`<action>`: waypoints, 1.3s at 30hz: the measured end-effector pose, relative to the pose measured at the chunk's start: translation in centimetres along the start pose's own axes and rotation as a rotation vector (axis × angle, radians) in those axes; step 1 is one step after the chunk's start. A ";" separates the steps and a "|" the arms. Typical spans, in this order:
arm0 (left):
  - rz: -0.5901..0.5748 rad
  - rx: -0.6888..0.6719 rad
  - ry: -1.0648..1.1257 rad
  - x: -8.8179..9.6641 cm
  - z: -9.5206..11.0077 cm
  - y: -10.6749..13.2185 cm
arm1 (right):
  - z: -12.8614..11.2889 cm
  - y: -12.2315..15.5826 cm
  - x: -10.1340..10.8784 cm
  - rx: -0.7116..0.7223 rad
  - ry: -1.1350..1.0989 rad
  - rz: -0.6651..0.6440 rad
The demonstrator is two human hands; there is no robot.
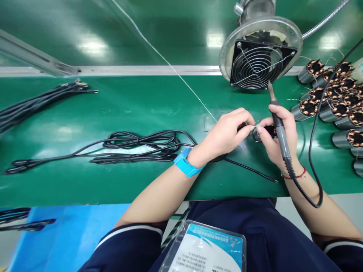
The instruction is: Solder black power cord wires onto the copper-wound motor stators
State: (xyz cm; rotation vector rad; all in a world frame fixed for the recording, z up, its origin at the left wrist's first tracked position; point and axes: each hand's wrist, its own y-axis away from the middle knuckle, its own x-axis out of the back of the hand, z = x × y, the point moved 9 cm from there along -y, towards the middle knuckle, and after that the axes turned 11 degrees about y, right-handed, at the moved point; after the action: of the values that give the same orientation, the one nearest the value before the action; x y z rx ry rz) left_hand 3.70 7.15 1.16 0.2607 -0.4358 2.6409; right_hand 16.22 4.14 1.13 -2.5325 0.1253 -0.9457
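My right hand [279,132] holds a soldering iron [279,130], its tip pointing up and away toward the fan. The thumb and forefinger of that hand also pinch near a thin wire end. My left hand [231,130], with a blue wrist strap [187,163] on its wrist, has its fingers pinched together on a thin wire, close to the right fingertips. A motor stator [258,135] with copper windings sits partly hidden behind my fingers. Beneath my left wrist runs a coiled black cable [141,143], whose stripped end [273,180] lies nearer to me.
A fume extractor fan [256,68] hangs at the back, above the green bench [113,109]. Several wound stators [337,90] stand at the right. A bundle of black cables [42,100] lies far left. A thin white line [170,64] slants down toward my left hand.
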 end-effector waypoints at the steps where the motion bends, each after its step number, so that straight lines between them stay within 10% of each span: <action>1: 0.026 0.054 0.026 0.1 -0.5 0.0 | 0.0 0.0 0.0 -0.006 0.002 -0.013; 13: 0.050 0.375 0.085 -0.7 -3.0 0.8 | -1.4 4.8 5.1 0.133 0.048 0.226; 39: 0.101 0.346 0.130 -0.6 -3.2 1.0 | -2.0 5.1 4.8 0.209 0.034 0.225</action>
State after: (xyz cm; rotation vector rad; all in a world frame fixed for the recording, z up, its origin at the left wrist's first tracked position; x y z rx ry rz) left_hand 3.42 7.13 -2.20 0.1757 0.0549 2.8019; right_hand 18.91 -2.27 3.18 -2.2563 0.2991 -0.8640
